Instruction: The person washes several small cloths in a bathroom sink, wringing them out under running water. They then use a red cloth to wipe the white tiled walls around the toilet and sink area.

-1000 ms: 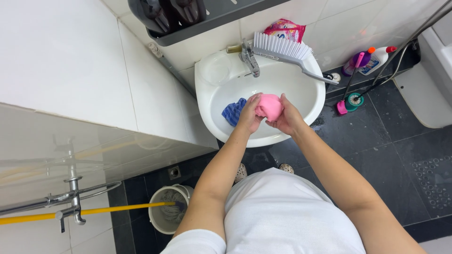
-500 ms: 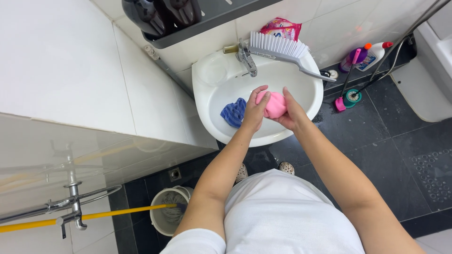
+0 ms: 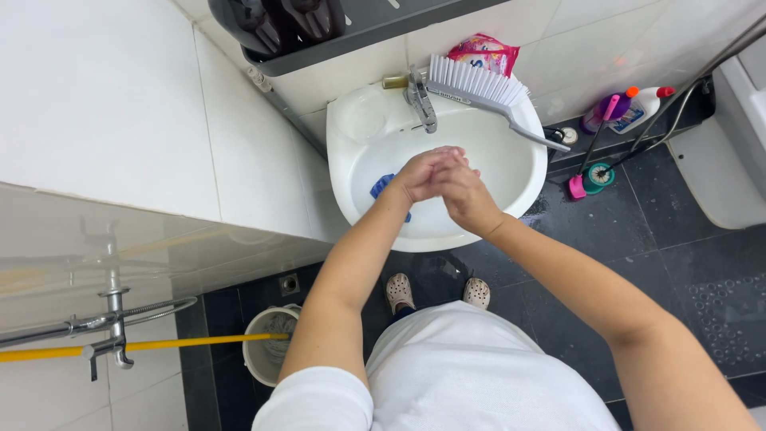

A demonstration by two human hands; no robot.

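Left hand (image 3: 419, 177) and right hand (image 3: 463, 195) clasped together over white sink (image 3: 351, 172); contents of grip can't tell. Blue cloth (image 3: 381, 187) in basin beside them.

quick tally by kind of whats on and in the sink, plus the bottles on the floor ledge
Scrub brush: 1
Tap: 1
Pink packet: 1
Blue cloth: 1
Hands in the basin, left hand and right hand: 2
Bottles: 2
Total: 8

Left hand (image 3: 420, 174) and right hand (image 3: 465, 197) press together over the white sink (image 3: 523, 172) — a blue cloth (image 3: 381, 186) lies beneath.
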